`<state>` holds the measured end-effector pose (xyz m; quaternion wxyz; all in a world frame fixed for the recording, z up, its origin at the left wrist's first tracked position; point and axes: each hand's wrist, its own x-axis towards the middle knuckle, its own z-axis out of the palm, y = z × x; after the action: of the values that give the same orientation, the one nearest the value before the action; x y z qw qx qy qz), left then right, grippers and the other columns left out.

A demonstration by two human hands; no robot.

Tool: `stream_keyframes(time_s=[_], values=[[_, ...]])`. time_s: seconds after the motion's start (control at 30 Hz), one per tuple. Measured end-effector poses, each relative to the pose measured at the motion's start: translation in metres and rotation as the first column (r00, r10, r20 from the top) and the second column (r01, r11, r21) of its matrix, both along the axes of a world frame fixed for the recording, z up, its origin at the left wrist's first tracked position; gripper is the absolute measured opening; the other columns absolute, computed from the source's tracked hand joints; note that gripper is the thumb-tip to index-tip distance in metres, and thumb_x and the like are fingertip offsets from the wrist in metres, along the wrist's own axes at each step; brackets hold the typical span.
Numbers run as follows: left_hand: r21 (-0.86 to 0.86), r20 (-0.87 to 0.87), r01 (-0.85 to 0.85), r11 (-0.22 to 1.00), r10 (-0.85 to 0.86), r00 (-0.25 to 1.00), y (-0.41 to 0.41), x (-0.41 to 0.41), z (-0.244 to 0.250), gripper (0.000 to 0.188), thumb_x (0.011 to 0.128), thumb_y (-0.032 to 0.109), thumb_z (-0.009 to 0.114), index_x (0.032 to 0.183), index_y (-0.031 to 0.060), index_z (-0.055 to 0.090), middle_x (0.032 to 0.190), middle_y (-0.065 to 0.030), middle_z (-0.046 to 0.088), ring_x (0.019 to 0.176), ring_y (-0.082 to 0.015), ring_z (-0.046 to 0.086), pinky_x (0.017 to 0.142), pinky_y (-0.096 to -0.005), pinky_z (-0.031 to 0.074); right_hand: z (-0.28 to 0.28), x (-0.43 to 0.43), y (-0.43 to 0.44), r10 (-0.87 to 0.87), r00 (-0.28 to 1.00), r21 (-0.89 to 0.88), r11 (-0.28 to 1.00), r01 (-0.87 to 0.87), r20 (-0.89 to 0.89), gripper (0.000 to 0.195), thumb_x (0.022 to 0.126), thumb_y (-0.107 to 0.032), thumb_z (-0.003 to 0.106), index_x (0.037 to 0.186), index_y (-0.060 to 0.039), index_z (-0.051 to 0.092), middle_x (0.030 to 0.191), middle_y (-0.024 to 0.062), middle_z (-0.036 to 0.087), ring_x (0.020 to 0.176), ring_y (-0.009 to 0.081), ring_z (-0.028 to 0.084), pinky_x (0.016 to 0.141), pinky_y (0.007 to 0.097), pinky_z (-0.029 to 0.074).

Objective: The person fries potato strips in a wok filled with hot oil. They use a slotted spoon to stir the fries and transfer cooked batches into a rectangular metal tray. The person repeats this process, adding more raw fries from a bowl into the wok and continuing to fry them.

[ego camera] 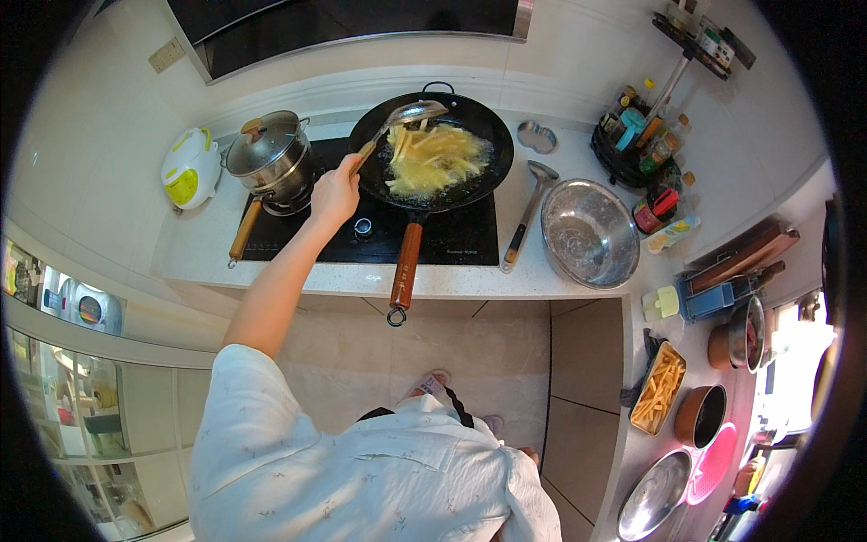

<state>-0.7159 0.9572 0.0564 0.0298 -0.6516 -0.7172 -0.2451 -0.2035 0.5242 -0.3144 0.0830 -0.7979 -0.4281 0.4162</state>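
Observation:
My left hand [336, 194] grips the wooden handle of a metal skimmer ladle [418, 112]. The ladle's bowl hangs over the far left part of a black wok [500, 152]. Potato strips [437, 159] bubble in oil in the middle of the wok, pale yellow and bunched together. Toward me points the wok's reddish-brown wooden handle [406, 265], past the counter's front edge and apart from my hand. Of my right hand [530, 454] only a small bit of skin shows low beside my shirt; its fingers are hidden.
Left of the wok stands a lidded steel pot [271, 152], its wooden handle [245, 230] pointing forward. A spatula [525, 213] and a steel bowl [589, 234] lie to the right. Bottles fill a rotating rack [620, 162]. On the right counter sits a tray of fries [660, 389].

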Motion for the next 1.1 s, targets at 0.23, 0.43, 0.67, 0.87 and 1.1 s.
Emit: stream_keyframes(time_s=[0.23,0.43,0.67,0.87,1.1], values=[[-0.064,0.048,-0.161,0.985,0.164,0.985,0.017,-0.004,-0.005,0.027,0.078,0.013,0.050,0.104,0.0140,0.046,0.077,-0.0160,0.059,0.073,-0.0341,0.056,0.063,-0.0434,0.044,0.020,-0.001,0.002,-0.050,0.997,0.059,0.997,0.053,-0.056,0.017,0.061,-0.018,0.054,0.065,-0.0030,0.061,0.061,0.0129,0.059,0.061,0.0215,0.060,0.055,0.0313,0.045],[-0.190,0.349,-0.181,0.965,0.239,0.906,0.020,-0.006,-0.033,0.030,0.078,0.014,0.050,0.108,0.0135,0.046,0.091,-0.0172,0.058,0.085,-0.0339,0.054,0.072,-0.0396,0.043,0.007,-0.002,-0.006,0.001,0.998,0.029,1.000,-0.003,0.065,0.017,0.064,-0.016,0.054,0.067,-0.0004,0.060,0.060,0.0127,0.059,0.059,0.0207,0.060,0.054,0.0310,0.046],[-0.458,0.784,-0.019,0.889,0.414,0.462,0.004,0.017,-0.022,0.029,0.084,0.013,0.045,0.112,0.0192,0.041,0.055,0.0000,0.035,0.037,-0.0077,0.025,0.032,-0.0234,0.018,0.016,-0.009,-0.007,-0.372,0.900,0.031,0.921,0.389,-0.225,0.014,0.063,-0.013,0.056,0.068,-0.0007,0.060,0.062,0.0117,0.060,0.059,0.0161,0.058,0.054,0.0295,0.046],[-0.480,0.858,0.066,0.875,0.453,0.244,-0.006,0.024,-0.015,0.030,0.084,0.011,0.045,0.112,0.0170,0.040,0.053,0.0009,0.032,0.038,-0.0078,0.024,0.034,-0.0238,0.017,0.019,-0.003,-0.002,-0.029,0.997,0.033,0.999,0.031,-0.072,0.013,0.064,-0.011,0.055,0.068,0.0003,0.059,0.061,0.0100,0.059,0.059,0.0163,0.058,0.054,0.0301,0.046],[-0.478,0.809,0.065,0.876,0.410,0.421,-0.024,0.032,0.010,0.030,0.083,0.012,0.046,0.112,0.0166,0.041,0.051,0.0024,0.031,0.037,-0.0070,0.024,0.033,-0.0230,0.017,0.047,-0.011,0.006,-0.136,0.979,-0.008,0.991,0.136,-0.149,0.014,0.064,-0.011,0.053,0.068,0.0009,0.059,0.060,0.0111,0.059,0.056,0.0173,0.058,0.052,0.0310,0.048]])
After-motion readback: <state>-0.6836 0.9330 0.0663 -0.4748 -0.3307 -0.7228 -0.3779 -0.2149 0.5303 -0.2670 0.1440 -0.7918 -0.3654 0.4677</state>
